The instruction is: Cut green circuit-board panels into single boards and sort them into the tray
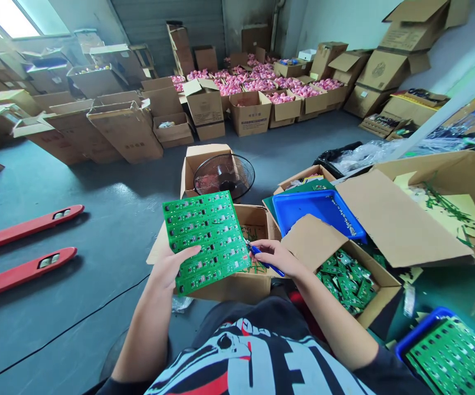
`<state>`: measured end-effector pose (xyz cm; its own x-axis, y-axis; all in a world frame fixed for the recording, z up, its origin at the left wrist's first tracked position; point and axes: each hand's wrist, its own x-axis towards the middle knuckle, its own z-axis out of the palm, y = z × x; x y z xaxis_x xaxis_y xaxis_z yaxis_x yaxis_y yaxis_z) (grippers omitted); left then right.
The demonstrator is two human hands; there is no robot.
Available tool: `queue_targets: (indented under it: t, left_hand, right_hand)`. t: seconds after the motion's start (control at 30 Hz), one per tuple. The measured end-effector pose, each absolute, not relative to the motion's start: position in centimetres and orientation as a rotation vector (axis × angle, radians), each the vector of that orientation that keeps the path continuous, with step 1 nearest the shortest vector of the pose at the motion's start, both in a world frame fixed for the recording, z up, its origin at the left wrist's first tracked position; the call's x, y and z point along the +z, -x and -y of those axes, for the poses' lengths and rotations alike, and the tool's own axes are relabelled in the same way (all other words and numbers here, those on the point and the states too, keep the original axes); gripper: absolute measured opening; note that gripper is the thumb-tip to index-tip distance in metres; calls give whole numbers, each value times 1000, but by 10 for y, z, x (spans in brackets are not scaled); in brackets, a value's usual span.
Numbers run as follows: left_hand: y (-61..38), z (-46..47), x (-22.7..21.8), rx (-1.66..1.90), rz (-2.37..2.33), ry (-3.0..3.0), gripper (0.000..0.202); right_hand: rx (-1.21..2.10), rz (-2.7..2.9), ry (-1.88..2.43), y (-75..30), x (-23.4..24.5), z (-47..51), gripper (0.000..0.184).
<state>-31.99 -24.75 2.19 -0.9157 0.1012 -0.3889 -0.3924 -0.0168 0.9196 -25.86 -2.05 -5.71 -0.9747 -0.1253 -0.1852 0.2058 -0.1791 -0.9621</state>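
My left hand (175,269) grips a green printed circuit board panel (207,241) by its lower edge, tilted up toward me, with rows of small dark components on it. My right hand (272,258) holds a slim blue-handled tool (267,263), and its metal tip touches or nearly touches the panel's right edge. Under both hands stands an open cardboard box (254,285). To the right, a second cardboard box (379,280) holds a loose heap of small green boards (342,280).
A blue plastic tray (320,211) sits beyond my right hand, and another blue tray (430,332) of green boards lies at the lower right. A black wire fan (224,176) stands ahead. Red pallet jack forks (23,241) lie on the grey floor at left. Cardboard boxes of pink items (262,82) fill the back.
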Motion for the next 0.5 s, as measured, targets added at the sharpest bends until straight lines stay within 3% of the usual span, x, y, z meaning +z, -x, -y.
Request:
queue_targets:
  t: [0.5]
  left_hand:
    - [319,248,18,2005,-1946,325,54]
  right_hand:
    - [-2188,-1927,-8,255,-52,18,30]
